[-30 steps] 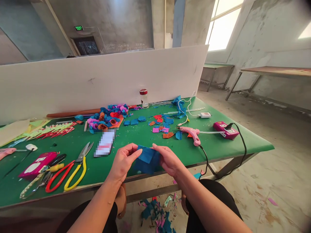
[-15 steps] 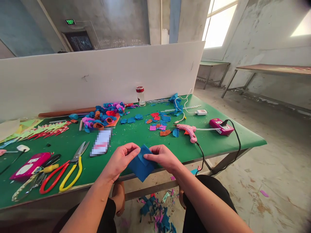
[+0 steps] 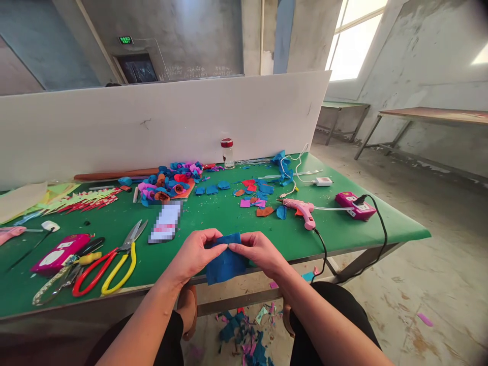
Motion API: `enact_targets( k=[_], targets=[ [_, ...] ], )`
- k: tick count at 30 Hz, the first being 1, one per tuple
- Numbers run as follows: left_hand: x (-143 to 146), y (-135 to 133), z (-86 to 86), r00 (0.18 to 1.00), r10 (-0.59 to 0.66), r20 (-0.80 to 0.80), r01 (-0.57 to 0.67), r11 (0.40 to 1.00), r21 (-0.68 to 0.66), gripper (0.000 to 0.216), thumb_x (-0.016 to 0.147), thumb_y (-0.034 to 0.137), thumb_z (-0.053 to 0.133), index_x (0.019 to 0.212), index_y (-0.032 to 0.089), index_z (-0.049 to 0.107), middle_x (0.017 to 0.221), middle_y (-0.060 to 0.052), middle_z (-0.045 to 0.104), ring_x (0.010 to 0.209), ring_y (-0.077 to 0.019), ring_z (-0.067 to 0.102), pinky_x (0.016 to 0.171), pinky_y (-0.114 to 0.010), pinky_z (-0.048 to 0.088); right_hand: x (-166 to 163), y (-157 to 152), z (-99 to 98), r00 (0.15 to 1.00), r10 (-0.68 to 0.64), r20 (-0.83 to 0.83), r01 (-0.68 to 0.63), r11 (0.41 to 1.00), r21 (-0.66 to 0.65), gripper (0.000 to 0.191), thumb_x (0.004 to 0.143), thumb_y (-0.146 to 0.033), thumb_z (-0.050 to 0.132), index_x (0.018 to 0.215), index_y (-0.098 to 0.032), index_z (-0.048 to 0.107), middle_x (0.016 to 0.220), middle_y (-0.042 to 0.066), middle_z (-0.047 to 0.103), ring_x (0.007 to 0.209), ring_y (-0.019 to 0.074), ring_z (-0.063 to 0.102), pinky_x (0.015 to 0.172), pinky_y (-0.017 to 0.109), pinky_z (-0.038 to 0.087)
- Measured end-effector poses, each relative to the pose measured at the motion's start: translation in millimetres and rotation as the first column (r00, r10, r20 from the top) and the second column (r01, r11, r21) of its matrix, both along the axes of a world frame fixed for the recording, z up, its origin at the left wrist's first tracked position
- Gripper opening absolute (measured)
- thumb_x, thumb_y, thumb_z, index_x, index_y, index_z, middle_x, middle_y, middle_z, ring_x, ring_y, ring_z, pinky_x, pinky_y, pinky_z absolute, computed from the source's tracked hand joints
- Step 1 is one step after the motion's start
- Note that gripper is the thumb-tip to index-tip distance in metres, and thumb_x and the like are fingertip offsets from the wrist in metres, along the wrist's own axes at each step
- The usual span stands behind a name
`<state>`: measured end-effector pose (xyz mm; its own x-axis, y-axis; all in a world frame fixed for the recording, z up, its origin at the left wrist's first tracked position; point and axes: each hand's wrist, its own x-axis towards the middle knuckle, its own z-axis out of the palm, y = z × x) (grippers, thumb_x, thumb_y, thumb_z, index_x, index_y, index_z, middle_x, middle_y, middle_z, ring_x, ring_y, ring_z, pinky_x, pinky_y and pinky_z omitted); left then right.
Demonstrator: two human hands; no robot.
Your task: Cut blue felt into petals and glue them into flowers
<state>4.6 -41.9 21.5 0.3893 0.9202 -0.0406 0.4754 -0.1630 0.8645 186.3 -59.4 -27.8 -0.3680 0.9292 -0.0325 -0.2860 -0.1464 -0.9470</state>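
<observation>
Both my hands hold one folded piece of blue felt (image 3: 224, 264) over the front edge of the green table (image 3: 343, 231). My left hand (image 3: 194, 254) pinches its upper left edge with thumb and fingers closed. My right hand (image 3: 259, 251) pinches its upper right edge, fingertips meeting the left ones at the top. The felt hangs down below the fingers, past the table edge. Red-and-yellow scissors (image 3: 109, 264) lie on the table to the left of my left hand.
A pink glue gun (image 3: 303, 211) with a black cable lies to the right, near a pink power strip (image 3: 354, 206). Felt flowers (image 3: 171, 183) and loose felt scraps (image 3: 253, 195) lie mid-table before a white board (image 3: 152, 122). A small jar (image 3: 227, 152) stands there. Scraps litter the floor (image 3: 244, 330).
The blue felt has been turned and folded from a diamond shape into a squarer piece, and my two hands have drawn together so their fingertips meet at its top edge.
</observation>
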Motion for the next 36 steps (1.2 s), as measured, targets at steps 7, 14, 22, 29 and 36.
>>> enact_targets(
  k=[7,14,22,29,36],
  targets=[
    [-1.5,0.3,0.5,0.999,0.02,0.025,-0.02,1.0,0.021,0.023,0.076,0.039,0.065,0.076,0.017,0.062,0.07,0.002,0.057,0.066,-0.0115,0.049,0.06,-0.021,0.038,-3.7,-1.2,1.1,0.998,-0.049,0.049,0.049,0.999,0.011,0.042,0.064,-0.053,0.077,0.068,-0.012,0.073,0.055,-0.003,0.055,0.052,0.0068,0.039,0.053,0.022,0.03],
    [0.0,-2.0,-2.7,1.0,-0.006,0.012,0.006,1.0,0.002,0.024,0.075,0.04,0.064,0.076,0.017,0.062,0.07,0.001,0.06,0.063,-0.0122,0.051,0.058,-0.022,0.039,-3.3,-2.7,4.3,0.997,0.034,0.07,-0.032,0.999,-0.022,0.04,0.059,-0.051,0.08,0.071,-0.013,0.072,0.058,-0.003,0.059,0.052,0.0067,0.042,0.052,0.021,0.033],
    [-63.4,20.7,21.9,0.813,0.463,-0.352,-0.279,0.842,0.463,0.03,0.084,0.043,0.047,0.09,0.019,0.063,0.085,-0.007,0.069,0.077,-0.0222,0.062,0.072,-0.03,0.043,-2.1,9.0,-1.4,0.97,-0.216,-0.111,0.197,0.967,-0.159,0.037,0.052,-0.045,0.085,0.067,-0.014,0.071,0.063,0.0,0.065,0.054,0.0092,0.052,0.057,0.024,0.043],
    [-174.2,21.6,-1.3,0.238,0.429,-0.872,-0.173,0.902,0.396,0.039,0.086,0.043,0.037,0.09,0.011,0.059,0.089,-0.021,0.068,0.088,-0.0367,0.063,0.072,-0.036,0.041,11.8,15.3,3.7,0.919,-0.335,-0.207,0.313,0.94,-0.132,0.034,0.056,-0.042,0.084,0.073,-0.014,0.074,0.073,0.003,0.071,0.065,0.0126,0.058,0.068,0.027,0.048],
    [-191.0,26.3,-12.7,0.259,0.43,-0.865,-0.331,0.881,0.338,0.037,0.083,0.049,0.04,0.091,0.014,0.051,0.09,-0.02,0.07,0.084,-0.0339,0.066,0.062,-0.03,0.038,11.2,19.7,5.3,0.857,-0.447,-0.254,0.406,0.892,-0.201,0.034,0.053,-0.039,0.086,0.068,-0.015,0.069,0.072,0.001,0.069,0.056,0.0083,0.051,0.055,0.022,0.039]
  ],
)
